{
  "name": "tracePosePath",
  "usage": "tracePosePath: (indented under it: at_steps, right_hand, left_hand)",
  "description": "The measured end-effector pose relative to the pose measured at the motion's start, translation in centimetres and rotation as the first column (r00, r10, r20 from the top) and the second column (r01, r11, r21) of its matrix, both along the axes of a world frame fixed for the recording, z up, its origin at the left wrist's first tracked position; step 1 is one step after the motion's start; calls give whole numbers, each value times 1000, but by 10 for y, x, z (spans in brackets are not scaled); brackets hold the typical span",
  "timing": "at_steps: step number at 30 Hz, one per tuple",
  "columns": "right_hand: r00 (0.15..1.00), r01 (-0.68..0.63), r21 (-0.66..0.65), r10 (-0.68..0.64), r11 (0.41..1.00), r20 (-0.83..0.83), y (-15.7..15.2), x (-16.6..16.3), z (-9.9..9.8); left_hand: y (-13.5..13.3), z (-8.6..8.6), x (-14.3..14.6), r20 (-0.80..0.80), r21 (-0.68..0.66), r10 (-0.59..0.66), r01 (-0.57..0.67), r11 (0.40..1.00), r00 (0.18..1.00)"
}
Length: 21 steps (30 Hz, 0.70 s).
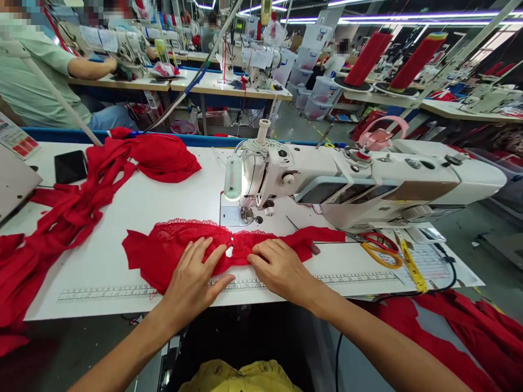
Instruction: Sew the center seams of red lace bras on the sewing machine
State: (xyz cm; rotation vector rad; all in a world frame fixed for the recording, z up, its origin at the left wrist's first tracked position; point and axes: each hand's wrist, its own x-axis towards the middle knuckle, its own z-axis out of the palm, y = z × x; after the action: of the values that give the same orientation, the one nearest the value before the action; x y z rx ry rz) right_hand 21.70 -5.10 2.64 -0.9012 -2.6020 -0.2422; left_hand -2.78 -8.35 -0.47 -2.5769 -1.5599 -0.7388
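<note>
I see a lace-edged red fabric garment (243,243) near the middle of the white counter's (98,262) near edge, partly hidden by both hands. The left hand (194,272) lies on it, grip spread flat, clasping nothing; the right hand (281,267) curls over it, and I can't tell whether that grip pinches cloth. The tangled red cloth heap (81,204) is cut off at my view's left.

Sewing workshop: machines (392,171), thread cones (368,57)
</note>
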Motion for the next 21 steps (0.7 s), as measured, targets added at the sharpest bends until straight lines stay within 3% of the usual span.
tracePosePath:
  at_steps: [5,9,15,19,21]
  right_hand:
    - [997,-79,10,79,997,15,1,-15,-1]
    - [1000,3,15,-3,1000,29,5,-18,2]
    - [985,-52,-214,15,976,-170,-4,-21,31]
    - [993,0,-156,-19,988,-121,-15,-22,35]
    - [988,101,-110,-112,989,-103,-16,-13,35]
  left_hand:
    - [-1,6,12,-97,191,-5,24,981,995]
    - [-1,14,7,-254,398,3,102,912,967]
    - [-6,42,-2,-221,475,2,106,874,975]
    - [-16,56,-16,-190,524,-123,206,826,974]
    - [-21,54,-31,-197,476,-186,260,840,963]
